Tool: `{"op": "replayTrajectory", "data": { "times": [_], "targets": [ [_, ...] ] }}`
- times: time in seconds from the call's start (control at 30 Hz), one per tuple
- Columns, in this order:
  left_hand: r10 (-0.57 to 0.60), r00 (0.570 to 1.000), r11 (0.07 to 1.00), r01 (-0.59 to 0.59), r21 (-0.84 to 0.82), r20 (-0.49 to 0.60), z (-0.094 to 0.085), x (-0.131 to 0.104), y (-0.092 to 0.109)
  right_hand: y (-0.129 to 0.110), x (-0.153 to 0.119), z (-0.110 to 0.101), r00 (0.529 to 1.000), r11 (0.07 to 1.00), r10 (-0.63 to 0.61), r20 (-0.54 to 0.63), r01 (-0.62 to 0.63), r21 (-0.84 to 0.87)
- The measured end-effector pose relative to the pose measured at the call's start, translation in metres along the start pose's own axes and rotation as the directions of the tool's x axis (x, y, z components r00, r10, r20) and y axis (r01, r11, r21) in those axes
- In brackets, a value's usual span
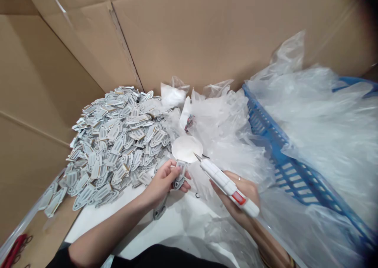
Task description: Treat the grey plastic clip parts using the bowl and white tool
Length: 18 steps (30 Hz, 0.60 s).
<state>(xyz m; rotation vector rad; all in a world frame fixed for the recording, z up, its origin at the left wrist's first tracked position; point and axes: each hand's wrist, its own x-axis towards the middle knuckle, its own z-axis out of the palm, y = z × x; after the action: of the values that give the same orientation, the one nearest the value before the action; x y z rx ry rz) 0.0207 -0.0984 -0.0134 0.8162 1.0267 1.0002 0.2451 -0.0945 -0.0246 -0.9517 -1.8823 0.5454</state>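
Between the thumb and fingers of my left hand [170, 177] is a small grey plastic part [180, 169] with slots, held up near the middle. My right hand [243, 193] is closed around a white pen-shaped tool [223, 181] with a red label. Its thin metal tip points up and left, over the edge of a round white dish [184, 149], apart from the grey part. Another grey piece [160, 211] lies or hangs just below my left hand; which of these, I cannot tell. A small dark C-shaped ring [197, 195] rests between my hands.
A large heap of similar grey parts [115, 142] fills the left side. Clear plastic bags [224, 122] lie behind and right of the dish. At right stands a blue basket [280, 153] full of plastic bags. Cardboard walls [206, 31] enclose the back and left. Something red [16, 248] lies lower left.
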Motion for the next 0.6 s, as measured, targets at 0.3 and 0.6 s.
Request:
{"op": "replayTrajectory", "data": {
  "times": [0.3, 0.6],
  "targets": [
    [0.034, 0.999, 0.998, -0.034, 0.059, -0.008, 0.0003, -0.0011, 0.0006, -0.0028, 0.0053, 0.0009, 0.996, 0.997, -0.077, 0.05, 0.078, -0.022],
    [0.084, 0.995, 0.996, -0.082, 0.04, -0.044, 0.0013, -0.0015, 0.0, 0.0019, 0.0025, 0.0063, 0.97, 0.989, -0.144, 0.197, 0.145, 0.011]
  ]
}}
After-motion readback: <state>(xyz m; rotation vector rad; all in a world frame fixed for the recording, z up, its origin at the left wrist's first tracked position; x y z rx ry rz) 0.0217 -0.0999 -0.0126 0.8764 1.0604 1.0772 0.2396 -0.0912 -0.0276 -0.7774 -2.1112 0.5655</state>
